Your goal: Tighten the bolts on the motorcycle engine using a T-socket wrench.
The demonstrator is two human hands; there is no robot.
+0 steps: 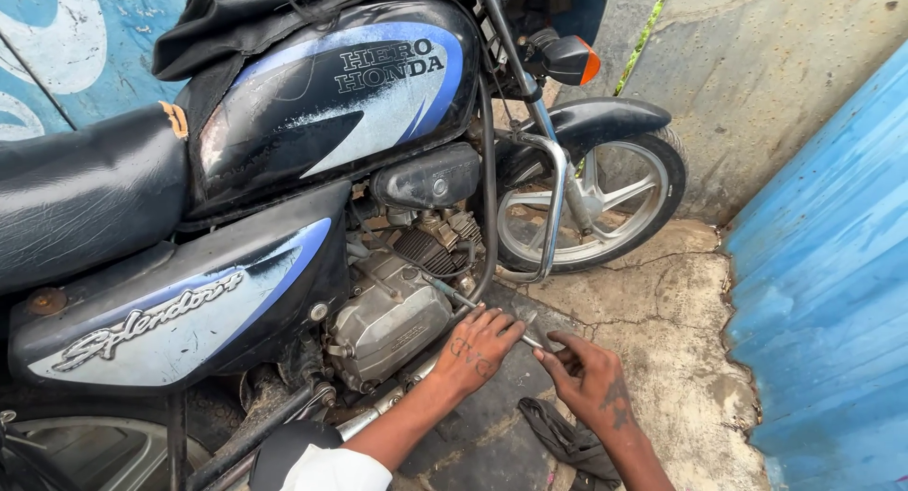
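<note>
both hands [534, 359] grip tool [492, 319] (screwdriver, perhaps)

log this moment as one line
left hand on rod | right hand at rod end | engine beside | rag on ground
</note>
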